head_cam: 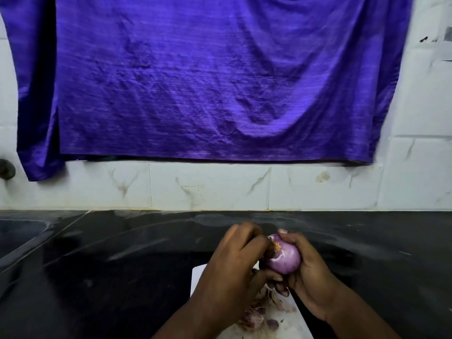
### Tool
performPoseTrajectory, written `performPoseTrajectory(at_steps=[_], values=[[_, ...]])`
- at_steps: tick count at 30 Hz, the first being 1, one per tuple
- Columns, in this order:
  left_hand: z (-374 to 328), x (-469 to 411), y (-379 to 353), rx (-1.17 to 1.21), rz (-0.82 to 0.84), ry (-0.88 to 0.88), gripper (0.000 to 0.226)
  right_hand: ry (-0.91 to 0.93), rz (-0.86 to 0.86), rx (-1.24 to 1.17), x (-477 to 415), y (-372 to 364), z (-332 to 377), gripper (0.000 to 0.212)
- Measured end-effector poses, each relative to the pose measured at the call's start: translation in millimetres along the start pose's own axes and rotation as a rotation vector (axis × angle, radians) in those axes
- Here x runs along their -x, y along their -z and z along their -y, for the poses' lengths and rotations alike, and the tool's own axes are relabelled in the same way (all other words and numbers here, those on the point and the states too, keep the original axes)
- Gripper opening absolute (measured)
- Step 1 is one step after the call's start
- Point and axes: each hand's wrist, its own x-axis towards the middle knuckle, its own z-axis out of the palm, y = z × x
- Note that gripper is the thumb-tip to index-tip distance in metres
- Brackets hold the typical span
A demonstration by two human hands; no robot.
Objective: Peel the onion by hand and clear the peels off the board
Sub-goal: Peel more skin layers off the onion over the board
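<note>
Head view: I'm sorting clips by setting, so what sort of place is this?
Probably a home kitchen: a dark stone counter, white marbled wall tiles behind it, and a half-peeled onion held above a white cutting board with peels.

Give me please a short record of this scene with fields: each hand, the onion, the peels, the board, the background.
right hand: holds the onion from the side
left hand: pinches at the onion's root end
onion: smooth and purple, dry bits left at the root end
peels: loose heap on the board, below the hands
board: white, on the black counter
background: purple cloth hanging on the tiled wall
</note>
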Motion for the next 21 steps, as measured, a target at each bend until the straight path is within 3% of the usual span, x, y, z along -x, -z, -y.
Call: performPoseTrajectory(at_steps=[8,13,17,21], values=[[0.8,-1.1,3.8,0.005,0.051,-0.017,0.027,0.003,-0.025,-0.042,-3.1,-0.7,-2.8,0.065],[-0.3,-1.7,1.0,-0.035,-0.112,0.000,0.022,0.002,-0.065,-0.076,-1.9,3.3,3.2,0.060],[1.0,-0.2,4.4,-0.022,-0.143,0.104,0.059,-0.010,-0.095,-0.053,-1.4,2.3,5.5,0.062],[-2.4,3.1,0.1,-0.075,-0.113,0.077,0.048,0.009,-0.036,-0.084,-0.5,-1.6,4.4,0.063]])
